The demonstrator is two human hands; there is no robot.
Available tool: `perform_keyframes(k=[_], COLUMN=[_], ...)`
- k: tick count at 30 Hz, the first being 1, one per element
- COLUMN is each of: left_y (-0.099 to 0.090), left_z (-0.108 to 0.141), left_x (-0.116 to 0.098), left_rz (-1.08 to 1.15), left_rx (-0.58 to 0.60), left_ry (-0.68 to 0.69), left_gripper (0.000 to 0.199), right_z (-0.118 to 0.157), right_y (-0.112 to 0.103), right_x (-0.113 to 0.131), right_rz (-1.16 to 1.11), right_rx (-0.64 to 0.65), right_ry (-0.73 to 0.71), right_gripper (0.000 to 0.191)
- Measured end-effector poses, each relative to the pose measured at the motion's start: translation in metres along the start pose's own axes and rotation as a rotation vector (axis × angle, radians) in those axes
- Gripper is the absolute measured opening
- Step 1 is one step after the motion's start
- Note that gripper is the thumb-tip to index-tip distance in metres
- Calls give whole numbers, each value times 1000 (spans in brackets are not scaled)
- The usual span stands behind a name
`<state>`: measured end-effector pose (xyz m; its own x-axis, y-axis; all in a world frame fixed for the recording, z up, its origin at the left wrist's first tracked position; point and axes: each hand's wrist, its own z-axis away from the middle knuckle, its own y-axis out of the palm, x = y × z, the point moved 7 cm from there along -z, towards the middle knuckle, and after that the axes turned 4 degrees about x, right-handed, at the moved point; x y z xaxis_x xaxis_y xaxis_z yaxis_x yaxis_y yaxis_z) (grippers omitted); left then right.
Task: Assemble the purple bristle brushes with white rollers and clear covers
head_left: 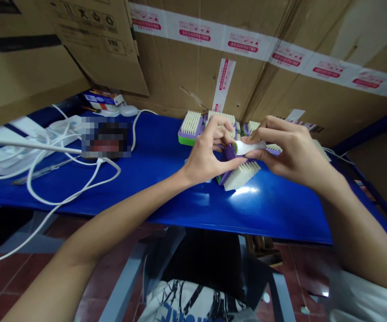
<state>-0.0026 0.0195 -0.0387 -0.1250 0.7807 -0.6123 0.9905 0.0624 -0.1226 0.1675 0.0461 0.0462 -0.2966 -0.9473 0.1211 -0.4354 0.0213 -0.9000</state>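
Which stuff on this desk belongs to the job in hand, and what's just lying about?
Likely the job:
white piece between left hand and right hand
bristled blocks, purple and green

Probably just lying about:
white cables
small boxes, back left
white rounded object
pixelated item, unidentifiable

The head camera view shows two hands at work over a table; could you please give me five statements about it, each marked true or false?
1. The bare right hand grips a white, rounded, ribbed piece. True.
2. The glossy table top is red. False: it is blue.
3. A looped white cable lies to the left of the hands. True.
4. The bare left hand lies flat on the table top. False: it is raised, its fingers bent.
5. The leftmost purple-and-green block with cream bristles lies bristles down. False: its bristles face up.
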Motion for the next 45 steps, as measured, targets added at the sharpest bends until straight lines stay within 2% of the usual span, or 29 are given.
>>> perform_keyframes(k=[2,3,7,9,13,15,19,23,26,29,32,37,40,42,45], left_y=[0,0,-4,-7,-10,-9,-9,-9,-9,-9,-9,-8,-8,-8,-9], left_z=[1,2,1,0,-5,-8,-12,-11,-9,-7,-6,-7,-10,-11,-13], left_x=[2,3,11,14,4,-5,-11,-7,-10,-11,-9,-3,-2,-2,1], left_rz=[14,8,31,61,4,-82,-121,-110,-193,-211,-166,-149,-131,-133,-137], left_rx=[-2,5,73,93,89,101,136,119,53,23,15,30,64,78,115], left_ry=[-6,-12,-71,-91,-31,23,39,-43,-56,-59,-49,-53,-86,-102,-113], left_gripper=[69,69,38,30,41,37,20,32,39,37,33,38,43,45,44], right_z=[3,5,20,28,37,38,36,34,34,35,34,29,31,34,36], right_y=[3,5,24,38,54,56,59,69,75,75,72,70,75,80,81], right_x=[-6,-10,-30,-37,-35,-28,-18,-20,-19,-13,-11,-11,-16,-19,-20], right_rz=[-92,-147,-400,-531,-621,-599,-642,-730,-769,-780,-748,-682,-642,-609,-610], right_rx=[-48,-90,-297,-386,-543,-580,-565,-537,-581,-645,-633,-535,-486,-452,-459], right_ry=[7,16,127,195,279,280,235,289,308,247,221,239,344,410,363], right_gripper=[32,34,49,59,64,62,56,58,54,44,39,43,46,57,64])
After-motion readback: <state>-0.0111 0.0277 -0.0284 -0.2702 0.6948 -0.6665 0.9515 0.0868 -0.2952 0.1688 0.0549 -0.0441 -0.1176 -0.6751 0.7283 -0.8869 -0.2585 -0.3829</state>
